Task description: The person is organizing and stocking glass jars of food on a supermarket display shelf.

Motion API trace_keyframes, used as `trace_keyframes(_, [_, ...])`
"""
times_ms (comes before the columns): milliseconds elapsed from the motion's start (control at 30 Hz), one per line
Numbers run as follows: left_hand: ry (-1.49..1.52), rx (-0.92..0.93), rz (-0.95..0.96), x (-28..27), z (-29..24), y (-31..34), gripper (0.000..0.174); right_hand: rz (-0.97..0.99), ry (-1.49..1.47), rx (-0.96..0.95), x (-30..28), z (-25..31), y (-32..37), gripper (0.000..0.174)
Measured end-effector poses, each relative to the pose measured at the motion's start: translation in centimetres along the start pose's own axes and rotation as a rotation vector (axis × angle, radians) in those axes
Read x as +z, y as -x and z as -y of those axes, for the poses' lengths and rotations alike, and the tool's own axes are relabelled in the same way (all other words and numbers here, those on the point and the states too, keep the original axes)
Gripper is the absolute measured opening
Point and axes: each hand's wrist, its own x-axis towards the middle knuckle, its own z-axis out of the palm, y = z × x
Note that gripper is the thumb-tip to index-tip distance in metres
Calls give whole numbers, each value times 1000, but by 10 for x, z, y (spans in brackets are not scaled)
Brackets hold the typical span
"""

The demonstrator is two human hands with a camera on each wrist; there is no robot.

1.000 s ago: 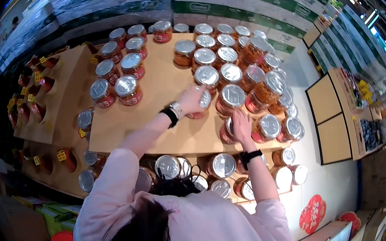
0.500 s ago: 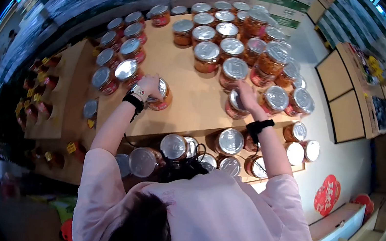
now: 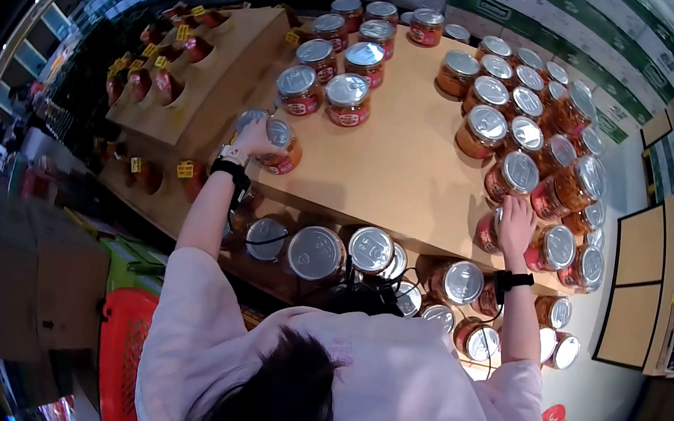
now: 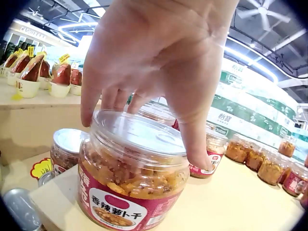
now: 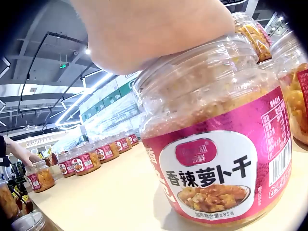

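At the front-left corner of the tabletop, my left hand (image 3: 254, 139) grips a lidded jar (image 3: 283, 162) from above. In the left wrist view the thumb and fingers of that hand (image 4: 154, 62) spread around the lid of the upright jar (image 4: 132, 178), which has a magenta label. Over on the right, my right hand (image 3: 516, 224) holds another jar (image 3: 486, 233) by its top at the table's front edge. The right wrist view shows this hand (image 5: 154, 29) over the jar (image 5: 216, 159); its fingertips are hidden there.
Two columns of jars (image 3: 346, 102) stand behind my left hand, and a dense group, partly stacked (image 3: 484, 132), is at the right. More jars (image 3: 316, 252) fill a lower shelf in front. A red basket (image 3: 123, 353) is at the lower left.
My left hand has moved from the right-hand jar group to the table's left front with a jar. The right hand stays at its jar. The head view has shifted.
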Motion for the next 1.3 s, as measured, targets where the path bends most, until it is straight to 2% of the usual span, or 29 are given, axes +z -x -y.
trace_keyframes(200, [30,58,26,-3,7,-12,119,-62,93,-69,7,-4,1,38])
trace_keyframes(267, [21,12,20,-7,3,-14,119,-73,142,-113,10,-6,1,38])
trace_keyframes(400, [18,4,3,-16,-6,-13,114,-52,75,-28,3,2,2,37])
trace_keyframes(467, [-27,16,-17,-11,0,-21,114,25,-44,54,-8,7,0,35])
trace_keyframes(533, [-56,-36,-10,-15,-7,-21,114,53,-152,54,-15,7,-1,37])
trace_keyframes(567, [-57,-43,-12,-16,-9,-21,114,29,-225,69,-14,4,0,39])
trace_keyframes(600, [-62,-41,9,-17,-8,-22,114,91,-287,57,-18,0,-2,47])
trace_keyframes(667, [-60,-45,49,-17,-6,-24,115,108,-326,-88,-10,-26,-7,55])
trace_keyframes(700, [-99,-55,51,-18,-10,-22,116,89,-22,-93,-25,-15,1,73])
trace_keyframes(733, [-106,-80,63,-19,-12,-22,119,206,157,-17,-43,-5,10,86])
trace_keyframes(800, [-129,-57,-7,-11,-5,-29,110,356,117,107,-60,3,9,93])
trace_keyframes(867, [-148,-41,15,-11,-3,-33,110,358,-4,111,-61,7,5,95])
trace_keyframes(900, [-147,-36,14,-9,-3,-33,110,301,93,51,-58,13,3,98])
trace_keyframes(933, [-147,-34,13,-6,-1,-34,110,338,80,67,-58,19,1,98])
trace_keyframes(1000, [-127,-39,-16,1,2,-36,110,360,78,-17,-51,41,-2,95])
trace_keyframes(1067, [-103,-56,-54,5,3,-35,111,310,16,-142,-37,68,-3,86])
trace_keyframes(1133, [-38,-70,-32,4,3,-35,112,321,-60,-217,-30,113,-5,83])
trace_keyframes(1200, [73,-91,33,-5,-3,-29,111,300,-79,-369,-5,155,-10,82])
trace_keyframes(1300, [53,-76,-47,6,2,-33,107,318,-70,-513,27,215,-19,82])
